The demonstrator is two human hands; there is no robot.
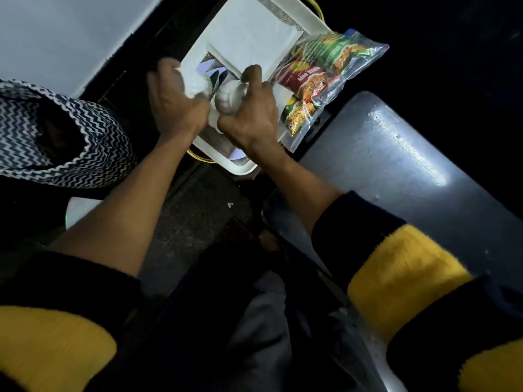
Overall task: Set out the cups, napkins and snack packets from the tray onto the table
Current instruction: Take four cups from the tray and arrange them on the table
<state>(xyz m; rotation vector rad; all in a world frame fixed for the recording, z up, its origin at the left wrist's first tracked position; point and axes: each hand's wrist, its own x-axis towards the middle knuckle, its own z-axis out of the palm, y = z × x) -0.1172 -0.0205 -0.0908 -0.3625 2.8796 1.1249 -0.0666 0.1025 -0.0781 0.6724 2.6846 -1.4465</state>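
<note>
Both hands work over the near end of a white tray, which lies slantwise in a narrow dark gap between a pale surface on the left and a grey surface on the right. The left hand has its fingers curled round a white cup lying on its side. The right hand has its fingers bent round a second white cup just beside the first; the two rims seem to touch, though blur makes this unsure. Two cups can be counted.

White napkins lie flat in the far half of the tray; their number cannot be told. A clear bag of snack packets rests on the tray's right edge and overhangs it toward the grey surface; three packets show inside it.

The grey surface is bare along its near edge, close to the right forearm. A zigzag-patterned cloth crowds the left side near the left wrist. Black and yellow sleeves cover both upper forearms.
</note>
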